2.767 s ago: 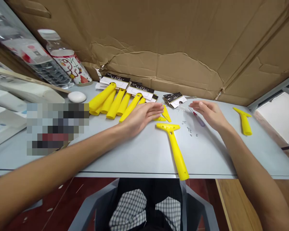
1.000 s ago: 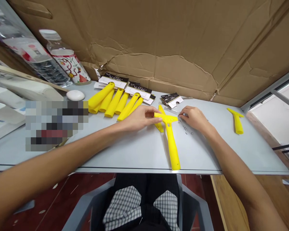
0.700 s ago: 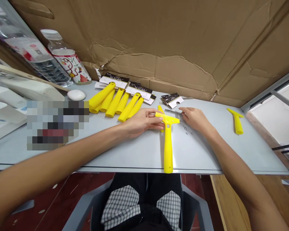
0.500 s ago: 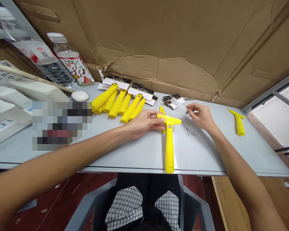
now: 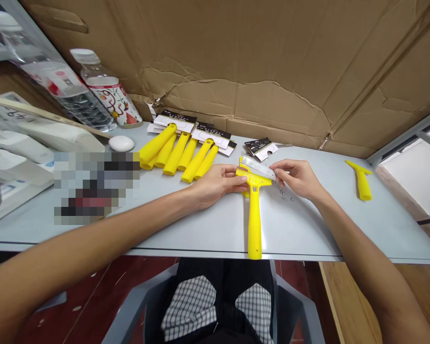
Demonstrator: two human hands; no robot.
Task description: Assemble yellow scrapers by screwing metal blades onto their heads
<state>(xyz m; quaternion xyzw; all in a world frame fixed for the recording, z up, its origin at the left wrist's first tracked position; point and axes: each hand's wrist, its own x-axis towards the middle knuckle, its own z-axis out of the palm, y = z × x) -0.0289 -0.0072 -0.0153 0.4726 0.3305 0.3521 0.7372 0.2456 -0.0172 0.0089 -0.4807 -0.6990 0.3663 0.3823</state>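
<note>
My left hand (image 5: 218,182) grips the head of a yellow plastic scraper (image 5: 254,224), whose long handle runs toward me and reaches the table's front edge. My right hand (image 5: 297,177) pinches a narrow steel blade (image 5: 258,168) and holds it against the scraper's head. A small yellow plastic piece (image 5: 245,193) shows beneath the head, partly hidden. Several tiny metal screws (image 5: 285,195) lie just below my right hand. Several yellow handles (image 5: 175,155) lie in a row left of my left hand, beside printed packaging cards (image 5: 261,149).
The work surface is a pale grey table (image 5: 301,229). Another yellow scraper (image 5: 361,184) lies at the right. Plastic water bottles (image 5: 107,91) and a white oval bar (image 5: 121,143) stand back left. Torn cardboard (image 5: 236,62) lines the back.
My right hand has picked up the steel blade from the table and brought it onto the scraper's head. My left hand keeps its hold, and the scraper has swung nearly straight.
</note>
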